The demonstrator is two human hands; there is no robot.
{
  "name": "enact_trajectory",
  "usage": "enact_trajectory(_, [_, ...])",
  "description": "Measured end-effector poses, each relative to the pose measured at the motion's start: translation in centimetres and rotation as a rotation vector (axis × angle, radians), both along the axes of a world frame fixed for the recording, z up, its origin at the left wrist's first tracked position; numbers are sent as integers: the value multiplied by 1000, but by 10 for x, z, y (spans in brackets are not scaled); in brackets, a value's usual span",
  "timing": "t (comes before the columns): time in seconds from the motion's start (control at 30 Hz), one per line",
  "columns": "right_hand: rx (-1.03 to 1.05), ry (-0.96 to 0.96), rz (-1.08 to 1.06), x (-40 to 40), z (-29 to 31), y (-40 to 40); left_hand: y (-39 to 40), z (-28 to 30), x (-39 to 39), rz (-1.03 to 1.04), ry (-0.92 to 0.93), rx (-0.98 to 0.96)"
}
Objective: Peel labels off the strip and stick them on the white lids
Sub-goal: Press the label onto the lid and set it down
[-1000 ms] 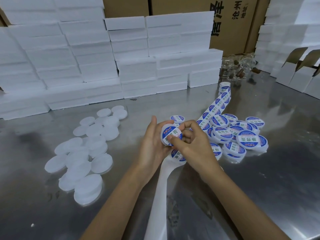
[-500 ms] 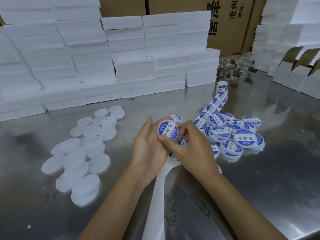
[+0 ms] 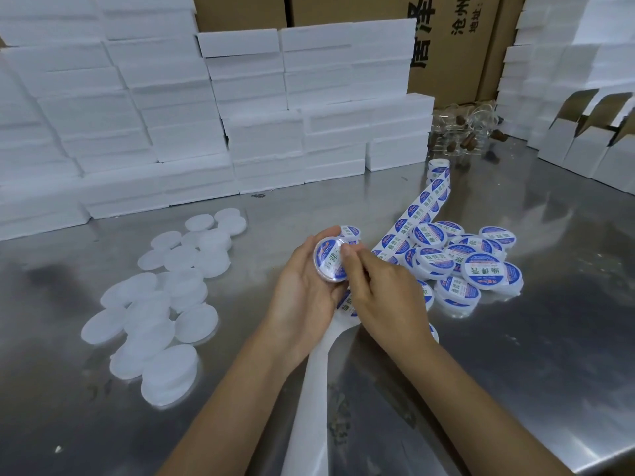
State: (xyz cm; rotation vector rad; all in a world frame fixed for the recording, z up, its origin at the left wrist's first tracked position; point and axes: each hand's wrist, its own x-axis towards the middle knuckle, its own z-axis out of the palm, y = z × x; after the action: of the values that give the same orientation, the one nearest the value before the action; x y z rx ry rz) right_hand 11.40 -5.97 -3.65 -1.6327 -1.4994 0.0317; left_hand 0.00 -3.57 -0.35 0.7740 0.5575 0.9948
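While both hands meet over the metal table point(image 3: 515, 355), things look like this:
Left hand point(image 3: 302, 290): wrapped around one white lid point(image 3: 328, 261), tipped up on its edge.
Right hand point(image 3: 385, 293): fingers pinched together, pressing the blue label on that lid.
Label strip point(image 3: 426, 204): runs from its roll down under the hands.
Bare lids point(image 3: 154, 304): piled at the left.
Labelled lids point(image 3: 474, 266): heaped at the right, touching the strip.

steel table point(image 3: 515, 355), foam blocks point(image 3: 261, 132), cardboard boxes point(image 3: 457, 46)
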Motion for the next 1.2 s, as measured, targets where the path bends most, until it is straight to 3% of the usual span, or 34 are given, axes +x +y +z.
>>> enact_trajectory(0.13, [-61,-107,-190,-5,5,-2,-4,-2,5,-16,12,59])
enact_trajectory(0.33, [8,86,-142,-1,1,1,-4,-1,4,-100,-32,97])
enact_trajectory(0.47, [15,157,-127,0,-1,6,0,-2,5,-70,36,95])
enact_trajectory(0.73, [23,179,65,5,-4,4,7,-7,-14,322,491,413])
enact_trajectory(0.93, [-19,-1,28,-1,-5,0,8,-7,-20,421,456,335])
enact_trajectory(1.2, [-13,122,44,7,-4,3,8,-9,-16,341,351,303])
